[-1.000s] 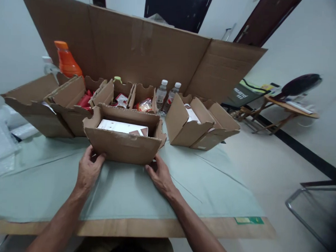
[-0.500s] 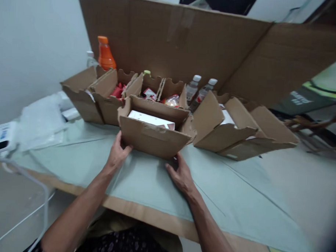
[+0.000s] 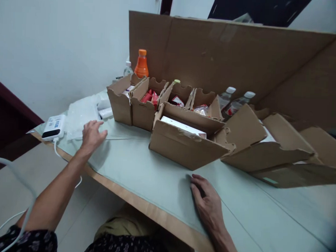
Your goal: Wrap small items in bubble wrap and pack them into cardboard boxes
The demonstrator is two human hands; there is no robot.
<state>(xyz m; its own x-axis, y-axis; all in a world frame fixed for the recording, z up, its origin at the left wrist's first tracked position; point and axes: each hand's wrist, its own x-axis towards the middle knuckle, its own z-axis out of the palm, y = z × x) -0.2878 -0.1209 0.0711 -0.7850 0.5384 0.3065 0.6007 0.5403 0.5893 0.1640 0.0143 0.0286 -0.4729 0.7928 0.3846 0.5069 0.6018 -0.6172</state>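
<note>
An open cardboard box (image 3: 183, 150) holding a flat white package (image 3: 181, 126) stands on the pale green table cover (image 3: 144, 173). My right hand (image 3: 206, 201) lies flat on the cover just in front of that box, fingers stretched out, holding nothing. My left hand (image 3: 92, 135) reaches out to the left, fingers spread and empty, right next to a pile of clear plastic bags (image 3: 80, 115). A white power bank (image 3: 53, 126) with a cable lies beyond it at the table's corner.
Several more open boxes (image 3: 142, 106) with red and white packets stand behind, two more (image 3: 269, 151) to the right. An orange bottle (image 3: 142, 64) and two water bottles (image 3: 235, 104) stand against a tall cardboard sheet (image 3: 228, 58). The table edge (image 3: 143, 206) runs diagonally.
Both hands have let go of the front box. The left hand has moved left to the plastic bags; the right rests on the cover. The view has swung left.
</note>
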